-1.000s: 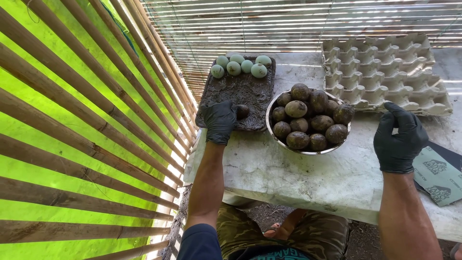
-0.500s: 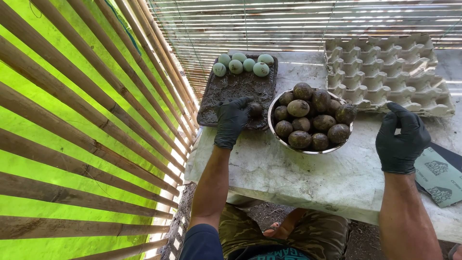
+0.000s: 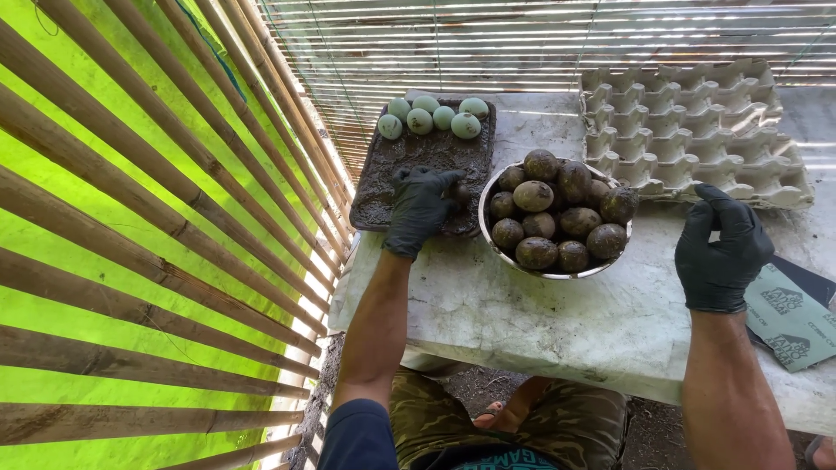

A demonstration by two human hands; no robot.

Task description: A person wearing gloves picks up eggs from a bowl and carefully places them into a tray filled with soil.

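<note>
Because the dark tray (image 3: 409,187) holds a layer of wet mud, the left hand (image 3: 421,207) is laid on its lower right corner, just left of centre in the frame, with the gloved fingers curled round what appears to be a mud-covered egg (image 3: 459,197); how tightly it is gripped cannot be told. Black gloves are worn on both hands, presumably to keep the mud off. At the tray's far end, towards the upper middle of the frame, five clean pale green eggs (image 3: 432,117) are kept together, apart from the muddy patch. Just right of the tray, a metal bowl (image 3: 557,272) is heaped with mud-coated eggs (image 3: 557,213), set within easy reach of both hands. The right hand (image 3: 719,252) is held up at the right of the frame, fingers loosely spread and nothing in it, near the grey egg carton (image 3: 697,130) that waits unfilled in the upper right. Everything rests on a pale stone table (image 3: 540,322), with bamboo slats (image 3: 131,244) filling the left.
</note>
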